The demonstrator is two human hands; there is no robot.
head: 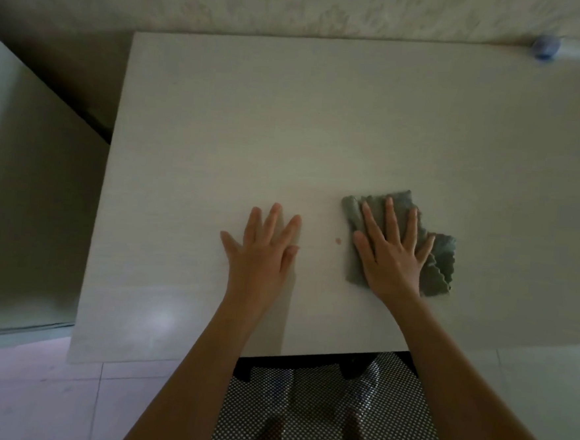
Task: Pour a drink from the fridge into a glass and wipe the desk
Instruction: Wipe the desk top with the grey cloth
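While I watch the head view, these are my counts and readings:

Hands: I count two, both bare and both palm-down on the desk (220, 118).
Cloths: I count one grey-green wiping cloth (441, 264), rumpled, with wavy edges, lying on the desk right of centre and near the front.
Spots: I see one small pinkish spot (338, 240) on the desk top, between the two hands and just beside the cloth's left edge.
Bottles: I see one blurred pale object with a blue end (546, 47) at the far right corner of the desk against the wall; I cannot tell exactly what it is.
Glass: I see none that I can make out.
Left hand (262, 252): it lies flat on the bare desk, fingers spread and straight, gripping nothing; the forearm reaches in from the lower middle.
Right hand (391, 254): it presses flat on top of the cloth, fingers spread and extended toward the wall, not curled around the fabric; the cloth shows beyond the fingertips and to the right of the palm.
Chair: I see one dark mesh seat (320, 411) under the desk's front edge.
Left side: one pale cabinet-like block (16, 183) stands beside the desk.
Writing: I can read no label or brand anywhere.
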